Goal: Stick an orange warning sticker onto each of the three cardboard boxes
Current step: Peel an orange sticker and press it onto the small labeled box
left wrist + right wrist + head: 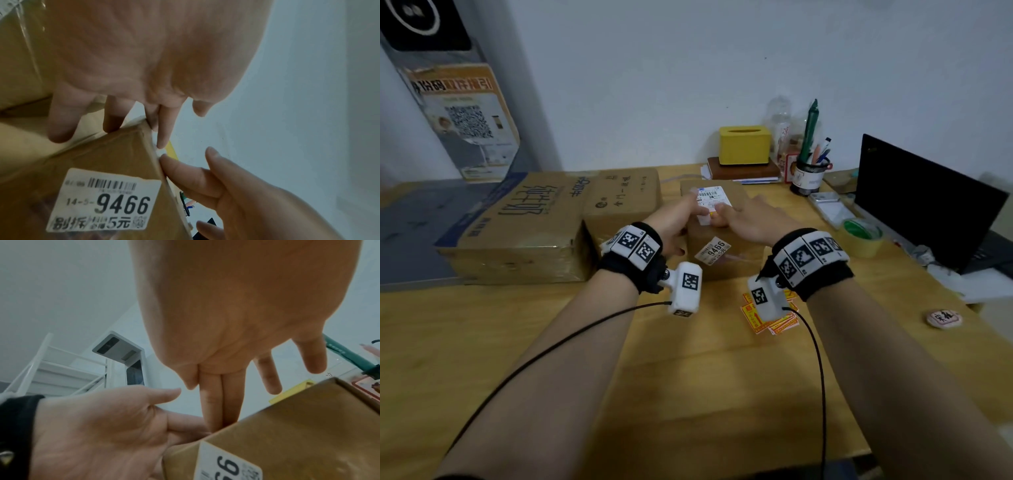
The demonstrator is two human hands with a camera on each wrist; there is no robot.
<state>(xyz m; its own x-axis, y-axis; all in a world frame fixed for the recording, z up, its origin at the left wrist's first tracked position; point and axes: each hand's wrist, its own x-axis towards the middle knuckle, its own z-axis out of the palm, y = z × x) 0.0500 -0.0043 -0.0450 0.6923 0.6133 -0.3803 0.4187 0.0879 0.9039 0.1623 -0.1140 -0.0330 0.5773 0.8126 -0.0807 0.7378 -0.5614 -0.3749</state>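
Three cardboard boxes stand on the table: a large one (517,226) at the left, a middle one (619,195), and a small one (726,236) bearing a white "9466" label (713,250). Both hands lie on the small box's top near its front edge. My left hand (683,210) stretches its index finger (164,129) along that edge. My right hand (736,216) presses down with index and middle fingers (222,399) held straight together. A bit of orange sticker (713,215) shows between the fingertips; the rest is hidden. More orange stickers (779,320) lie in a pile on the table.
Behind the small box sit a yellow tissue box (744,144) on a book and a pen cup (810,171). A tape roll (863,238), an open laptop (921,198) and a round badge (943,318) are at the right. The wooden table (671,394) extends toward me.
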